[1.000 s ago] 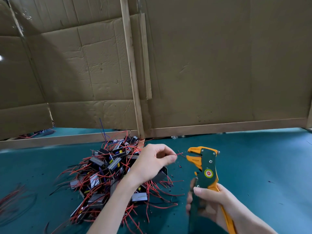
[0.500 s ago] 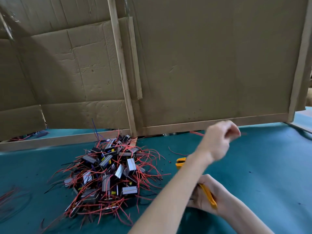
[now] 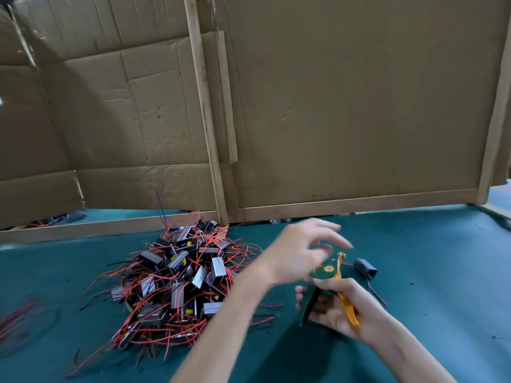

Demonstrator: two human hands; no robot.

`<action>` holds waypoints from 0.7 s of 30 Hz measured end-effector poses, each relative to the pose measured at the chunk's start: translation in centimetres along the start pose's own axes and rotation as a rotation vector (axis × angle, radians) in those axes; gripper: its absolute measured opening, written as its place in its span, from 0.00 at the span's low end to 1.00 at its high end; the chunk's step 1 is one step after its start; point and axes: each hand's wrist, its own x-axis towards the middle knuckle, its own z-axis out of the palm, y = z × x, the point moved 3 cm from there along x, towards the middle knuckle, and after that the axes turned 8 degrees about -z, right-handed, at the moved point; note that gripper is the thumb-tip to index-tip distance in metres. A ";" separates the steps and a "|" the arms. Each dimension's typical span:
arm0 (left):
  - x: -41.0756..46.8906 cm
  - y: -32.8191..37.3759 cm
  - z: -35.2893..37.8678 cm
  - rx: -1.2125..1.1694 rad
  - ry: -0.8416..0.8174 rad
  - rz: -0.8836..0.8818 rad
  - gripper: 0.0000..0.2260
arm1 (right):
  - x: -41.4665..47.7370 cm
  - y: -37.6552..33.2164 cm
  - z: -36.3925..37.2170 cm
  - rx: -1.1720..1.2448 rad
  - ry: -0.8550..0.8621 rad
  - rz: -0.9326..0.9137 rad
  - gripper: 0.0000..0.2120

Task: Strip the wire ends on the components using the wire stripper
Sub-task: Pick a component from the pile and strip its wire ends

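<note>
A heap of small grey-and-black components with red wires [image 3: 177, 277] lies on the green table, left of centre. My right hand [image 3: 345, 310] grips the orange-and-green wire stripper [image 3: 329, 275] by its handles, low and right of the heap. My left hand [image 3: 301, 250] hovers blurred over the stripper's head, fingers spread, holding nothing. One single component [image 3: 365, 268] with a red wire lies alone on the table just right of the stripper.
Cardboard panels on wooden frames [image 3: 345, 134] stand upright along the back of the green table [image 3: 442, 272]. A few loose red wires [image 3: 16, 319] lie at the far left edge. Small wire scraps dot the table.
My left hand carried a component from the heap to the right, let it go on the table, and has swung back toward the stripper. The view has shifted slightly.
</note>
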 end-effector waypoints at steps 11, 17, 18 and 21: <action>-5.4 -10.2 -9.7 0.473 -0.083 -0.542 0.20 | -0.5 -7.6 -3.8 -0.259 0.274 -0.514 0.09; -4.7 -12.2 -8.3 0.593 -0.105 -0.545 0.18 | -0.8 -7.8 -4.5 -0.277 0.219 -0.552 0.09; -4.7 -12.2 -8.5 0.539 -0.064 -0.535 0.15 | -0.9 -7.4 -4.3 -0.295 0.209 -0.559 0.09; -4.9 -11.3 -9.5 0.345 0.115 -0.425 0.10 | -1.2 -6.3 -3.5 -0.294 0.160 -0.551 0.10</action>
